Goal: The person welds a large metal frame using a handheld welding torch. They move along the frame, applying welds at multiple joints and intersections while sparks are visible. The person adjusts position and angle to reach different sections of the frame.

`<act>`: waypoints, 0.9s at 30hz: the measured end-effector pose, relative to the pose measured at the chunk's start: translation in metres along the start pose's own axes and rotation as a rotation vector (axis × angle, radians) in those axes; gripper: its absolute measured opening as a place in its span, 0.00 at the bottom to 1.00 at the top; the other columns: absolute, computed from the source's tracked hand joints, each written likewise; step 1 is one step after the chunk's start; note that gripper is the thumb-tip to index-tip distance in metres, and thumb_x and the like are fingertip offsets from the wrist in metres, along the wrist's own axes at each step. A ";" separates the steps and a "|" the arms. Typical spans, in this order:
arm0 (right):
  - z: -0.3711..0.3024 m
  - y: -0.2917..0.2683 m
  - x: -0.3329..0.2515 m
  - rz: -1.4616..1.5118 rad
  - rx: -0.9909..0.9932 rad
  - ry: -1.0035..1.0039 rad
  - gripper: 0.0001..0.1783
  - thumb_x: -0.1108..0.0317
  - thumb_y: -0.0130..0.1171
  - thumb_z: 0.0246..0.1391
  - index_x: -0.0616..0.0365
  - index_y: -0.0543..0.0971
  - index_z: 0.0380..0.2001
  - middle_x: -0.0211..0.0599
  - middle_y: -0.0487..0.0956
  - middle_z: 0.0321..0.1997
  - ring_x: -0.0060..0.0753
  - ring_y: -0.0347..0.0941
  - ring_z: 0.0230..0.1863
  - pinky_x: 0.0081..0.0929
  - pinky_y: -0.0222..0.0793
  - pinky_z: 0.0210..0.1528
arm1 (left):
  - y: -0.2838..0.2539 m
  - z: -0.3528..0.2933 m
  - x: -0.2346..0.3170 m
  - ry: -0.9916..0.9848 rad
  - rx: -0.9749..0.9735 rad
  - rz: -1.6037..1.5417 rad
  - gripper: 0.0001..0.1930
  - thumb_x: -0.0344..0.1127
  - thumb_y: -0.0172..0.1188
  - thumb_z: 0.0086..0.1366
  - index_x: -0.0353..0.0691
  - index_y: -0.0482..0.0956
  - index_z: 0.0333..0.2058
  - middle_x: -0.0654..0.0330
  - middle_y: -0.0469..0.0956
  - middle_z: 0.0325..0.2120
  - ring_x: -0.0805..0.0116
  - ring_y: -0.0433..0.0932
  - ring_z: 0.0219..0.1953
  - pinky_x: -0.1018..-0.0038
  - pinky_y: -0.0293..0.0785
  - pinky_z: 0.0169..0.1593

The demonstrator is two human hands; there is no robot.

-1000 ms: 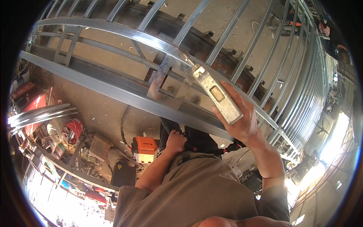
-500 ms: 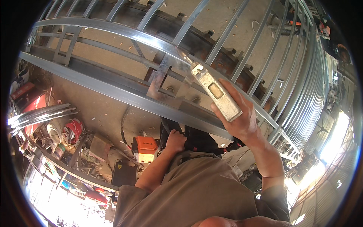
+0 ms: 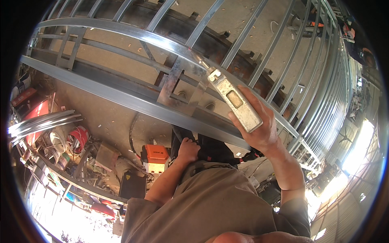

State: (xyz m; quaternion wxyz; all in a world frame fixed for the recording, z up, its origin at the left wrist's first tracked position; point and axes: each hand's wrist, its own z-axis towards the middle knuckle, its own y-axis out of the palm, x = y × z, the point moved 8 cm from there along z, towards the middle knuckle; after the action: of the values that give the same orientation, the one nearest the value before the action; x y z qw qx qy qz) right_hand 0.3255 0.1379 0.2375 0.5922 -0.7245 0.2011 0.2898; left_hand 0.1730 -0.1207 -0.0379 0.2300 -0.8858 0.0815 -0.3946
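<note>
My right hand [image 3: 263,125] is wrapped round a worn, pale-metal welding gun [image 3: 236,100] with a boxy body and a narrow nozzle. The nozzle points up and left, its tip at the joint between a shiny curved steel rail [image 3: 133,35] and one of the upright bars. A small reddish glow shows at that tip. Down by my lap, my left hand [image 3: 189,150] is closed against my dark trousers; whatever its fingers hold, if anything, is hidden. Between me and the rail runs a wide, flat grey steel beam [image 3: 117,98] of the same frame.
Many parallel steel bars [image 3: 283,60] extend to the far right. An orange case [image 3: 156,154] and a black case [image 3: 133,185] stand on the floor at left. Thin metal strips [image 3: 48,122] and scrap lie farther left. A dark cable [image 3: 131,133] loops near the orange case.
The welding gun and my right hand have shifted slightly right and toward me. My left hand stays in place.
</note>
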 end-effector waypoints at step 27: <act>0.002 0.001 0.002 0.014 -0.004 0.036 0.37 0.66 0.73 0.58 0.60 0.72 0.68 0.50 0.84 0.53 0.44 0.85 0.51 0.35 0.79 0.51 | 0.004 0.001 -0.001 -0.009 -0.003 0.005 0.12 0.40 0.68 0.47 0.50 0.88 0.33 0.60 0.85 0.35 0.59 0.80 0.48 0.58 0.65 0.64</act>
State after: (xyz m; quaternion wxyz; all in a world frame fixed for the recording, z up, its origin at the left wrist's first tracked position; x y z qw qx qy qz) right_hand 0.3257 0.1397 0.2355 0.5849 -0.7294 0.2164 0.2813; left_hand 0.1732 -0.1238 -0.0412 0.2298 -0.8879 0.0831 -0.3898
